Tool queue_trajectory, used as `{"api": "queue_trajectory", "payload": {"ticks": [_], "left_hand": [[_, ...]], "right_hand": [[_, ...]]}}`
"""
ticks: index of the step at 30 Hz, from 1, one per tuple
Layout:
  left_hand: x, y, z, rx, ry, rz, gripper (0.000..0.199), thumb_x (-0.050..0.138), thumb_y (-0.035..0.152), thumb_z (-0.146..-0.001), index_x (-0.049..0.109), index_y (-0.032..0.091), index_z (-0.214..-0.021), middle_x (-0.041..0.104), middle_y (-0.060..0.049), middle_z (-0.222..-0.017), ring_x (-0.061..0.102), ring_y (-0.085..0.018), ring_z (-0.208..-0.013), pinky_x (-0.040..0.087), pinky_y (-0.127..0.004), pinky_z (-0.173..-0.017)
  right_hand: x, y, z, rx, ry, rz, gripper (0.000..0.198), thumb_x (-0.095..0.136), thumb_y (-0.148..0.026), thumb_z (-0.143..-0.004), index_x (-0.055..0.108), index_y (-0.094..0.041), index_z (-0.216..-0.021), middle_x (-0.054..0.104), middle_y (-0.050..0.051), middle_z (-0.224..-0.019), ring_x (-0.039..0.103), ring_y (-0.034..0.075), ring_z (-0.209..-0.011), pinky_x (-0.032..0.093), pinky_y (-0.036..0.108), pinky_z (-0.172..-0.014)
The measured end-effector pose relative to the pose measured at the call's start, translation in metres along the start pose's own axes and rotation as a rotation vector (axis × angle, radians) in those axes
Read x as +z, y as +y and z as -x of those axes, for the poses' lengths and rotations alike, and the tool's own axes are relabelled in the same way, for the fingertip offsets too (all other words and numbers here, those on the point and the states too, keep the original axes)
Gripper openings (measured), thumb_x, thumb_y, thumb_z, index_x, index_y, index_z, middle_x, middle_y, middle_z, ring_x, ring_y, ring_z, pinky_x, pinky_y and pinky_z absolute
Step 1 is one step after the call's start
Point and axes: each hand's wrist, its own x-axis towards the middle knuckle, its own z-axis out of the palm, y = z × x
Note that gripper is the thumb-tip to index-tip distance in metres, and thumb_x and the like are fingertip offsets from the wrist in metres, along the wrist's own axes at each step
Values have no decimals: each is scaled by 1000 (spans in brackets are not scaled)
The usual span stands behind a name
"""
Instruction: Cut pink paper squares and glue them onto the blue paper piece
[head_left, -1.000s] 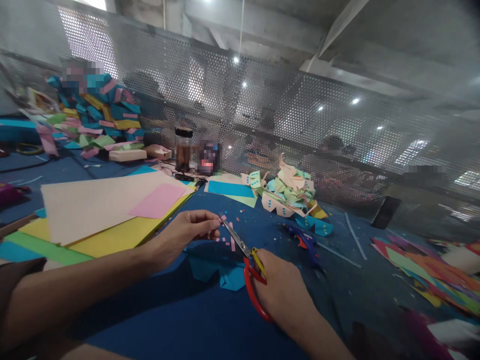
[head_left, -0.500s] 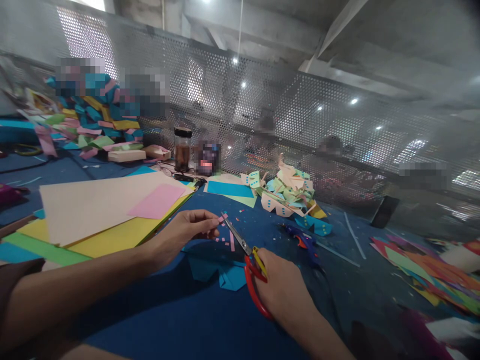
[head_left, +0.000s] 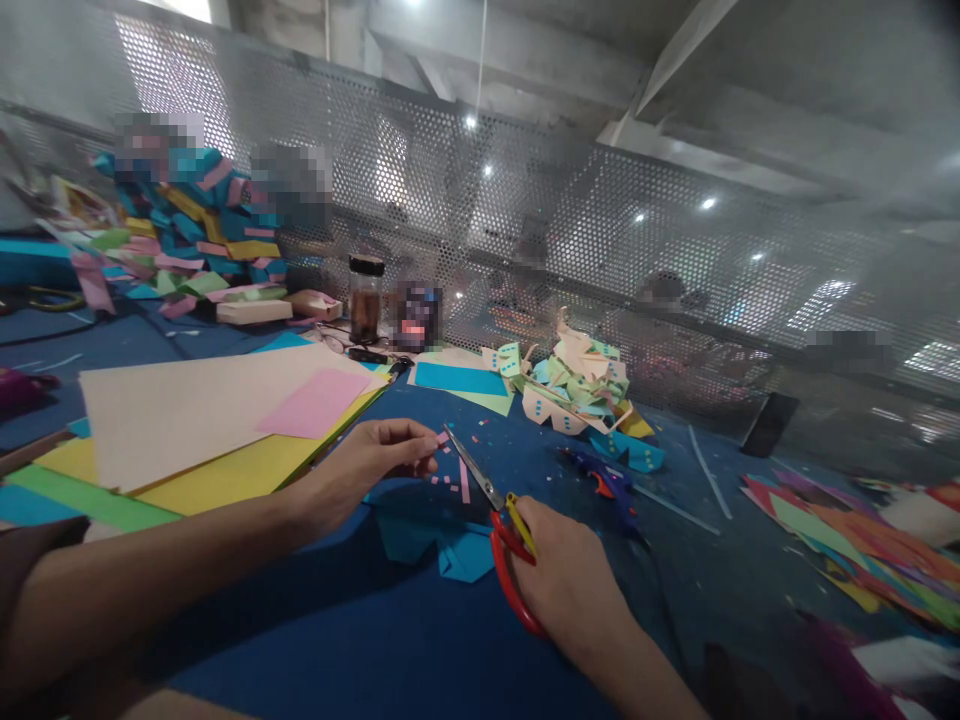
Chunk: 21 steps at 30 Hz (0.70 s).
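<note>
Between the thumb and fingers of my left hand (head_left: 379,465) is a small strip of pink paper (head_left: 441,439), its short end sticking out. My right hand (head_left: 574,575) grips scissors (head_left: 484,485) with red and yellow handles. Their blades point up and left, the tips close beside the pink strip. Several tiny pink squares and a narrow pink strip (head_left: 464,480) lie on the blue table below the blades. Nearer to me, under my hands, sits a folded blue paper piece (head_left: 442,548).
Large paper sheets (head_left: 187,410) cover the left. A glue gun (head_left: 604,480) and clear glue sticks (head_left: 709,470) lie to the right. Behind are a pile of folded paper pieces (head_left: 577,370), a jar (head_left: 365,305) and a perforated metal screen (head_left: 480,220). Coloured paper (head_left: 855,540) lies far right.
The scissors' blades have closed and their tips have drawn slightly away from the pink strip. My left hand stays almost still.
</note>
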Motion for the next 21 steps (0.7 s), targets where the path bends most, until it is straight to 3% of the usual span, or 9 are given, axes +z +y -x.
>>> {"api": "queue_trajectory", "payload": {"ticks": [8,21], "left_hand": [[-1,0,0,7,-2,19,23,74,41,-77,70,19,-77,66,-2,-76,56,-14,-72,42,-26,-70],[-2,-3,0,22,-9,58,22,72,40,-80,69,18,-81,67,-2,-75,56,-13,-73,42,-24,-71]], "right_hand": [[0,-2,1,-16,39,10,10,48,-29,-91,54,-23,-95,64,2,-94,64,18,-68,23,28,-54],[0,-5,1,-5,2,-3,8,51,-29,-90,55,-23,-93,65,1,-92,64,19,-68,21,28,-54]]}}
